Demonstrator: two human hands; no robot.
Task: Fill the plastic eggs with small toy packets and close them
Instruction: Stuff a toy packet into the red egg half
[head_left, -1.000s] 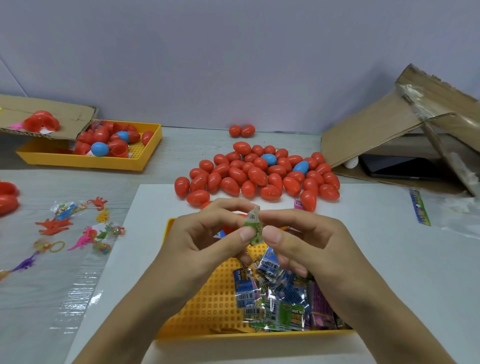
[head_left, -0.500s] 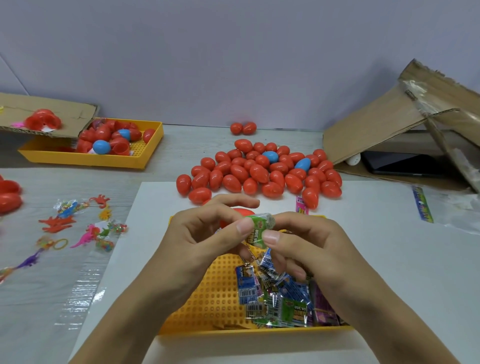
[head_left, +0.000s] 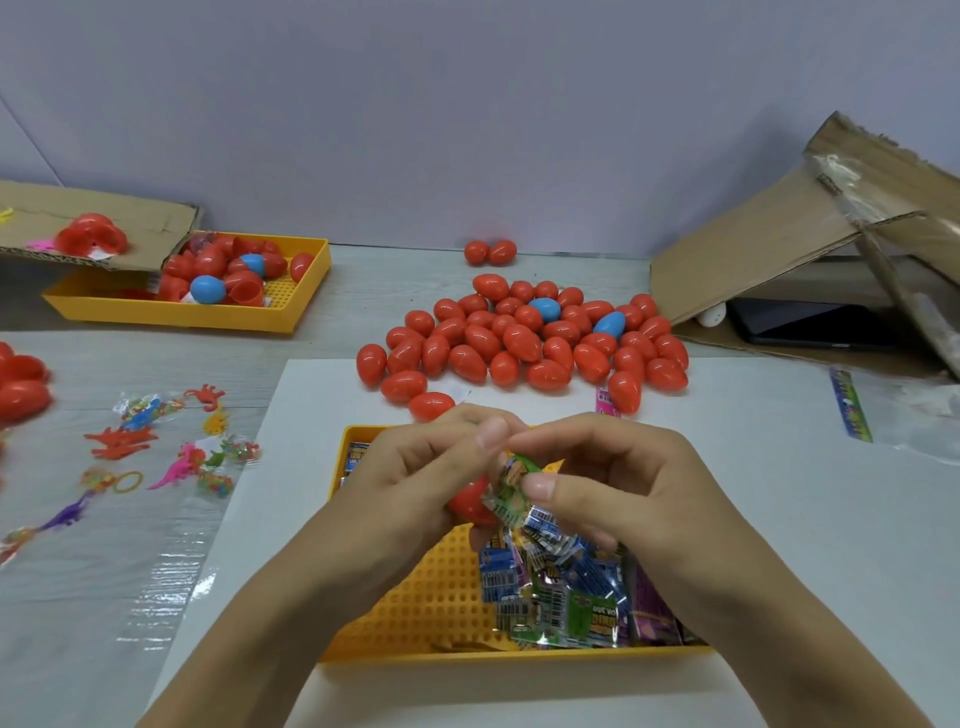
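At the bottom centre of the frame a yellow tray (head_left: 415, 597) sits on a white sheet (head_left: 779, 519), with a heap of small packets (head_left: 561, 597) filling its right half. Just above the heap both hands meet. The left hand (head_left: 415, 478) has its fingers curled round a red egg half (head_left: 467, 501), thumb stretched toward the right hand. The right hand (head_left: 618, 483) pinches a green packet (head_left: 511, 480) between thumb and curled fingers, right at the mouth of the egg half; whether the packet is partly inside cannot be told.

At middle left, small rubber toys (head_left: 156, 452) lie on clear plastic film, and a few red eggs (head_left: 21, 384) sit at the left edge. Beyond the hands, in the centre, lies a pile of closed eggs (head_left: 519, 343), mostly red with two blue ones, and two more red eggs (head_left: 491, 252) stand apart near the wall. At upper left a second yellow tray (head_left: 182, 312) holds egg halves, partly under a cardboard flap (head_left: 104, 223). At upper right stands a torn cardboard box (head_left: 779, 239) with a dark phone (head_left: 810, 325) under it.
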